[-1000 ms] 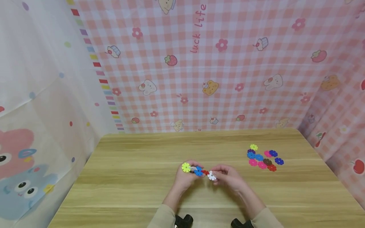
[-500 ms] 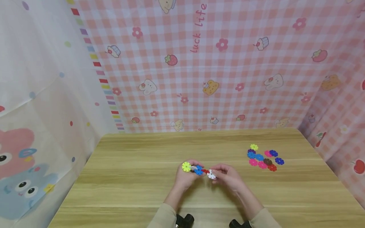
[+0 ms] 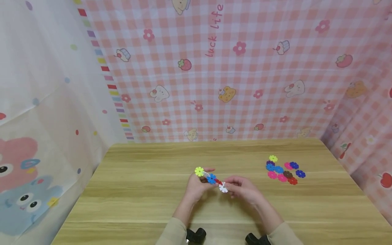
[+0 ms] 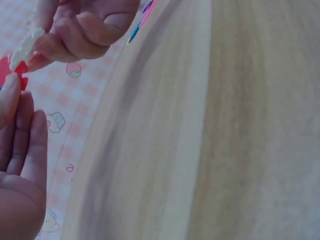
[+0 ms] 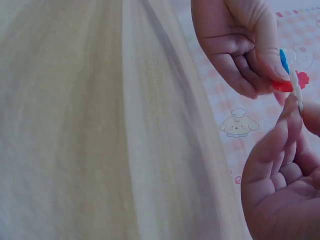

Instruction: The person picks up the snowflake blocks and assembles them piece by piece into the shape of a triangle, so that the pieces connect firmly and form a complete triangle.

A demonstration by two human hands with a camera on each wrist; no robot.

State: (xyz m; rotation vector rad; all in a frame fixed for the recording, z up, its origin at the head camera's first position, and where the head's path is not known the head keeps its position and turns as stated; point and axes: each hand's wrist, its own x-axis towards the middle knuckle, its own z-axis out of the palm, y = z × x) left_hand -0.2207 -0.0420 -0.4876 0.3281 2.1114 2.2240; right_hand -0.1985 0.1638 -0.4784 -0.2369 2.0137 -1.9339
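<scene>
Both hands hold a chain of interlocking snowflake discs above the table. In the head view it slants from a yellow disc (image 3: 199, 171) down through a blue disc (image 3: 211, 178) and a red disc (image 3: 218, 182) to a white disc (image 3: 223, 187). Another pale disc sits between yellow and blue, partly covered. My left hand (image 3: 195, 186) pinches the chain at the red disc, its thumb against it in the left wrist view. With thumb and fingers, my right hand (image 3: 243, 191) pinches the white disc (image 5: 296, 89), which meets the red disc (image 5: 282, 86) edge-on in the right wrist view.
Several loose snowflake discs lie flat at the table's right, among them a yellow disc (image 3: 273, 158), a brown disc (image 3: 287, 174) and a red disc (image 3: 292, 180). The wooden table (image 3: 147, 170) ends at a pink checked cloth (image 3: 171, 112) behind.
The chain has tilted more steeply: its yellow end has risen and its white end has shifted slightly left. My left hand has turned with it. The loose discs stay put.
</scene>
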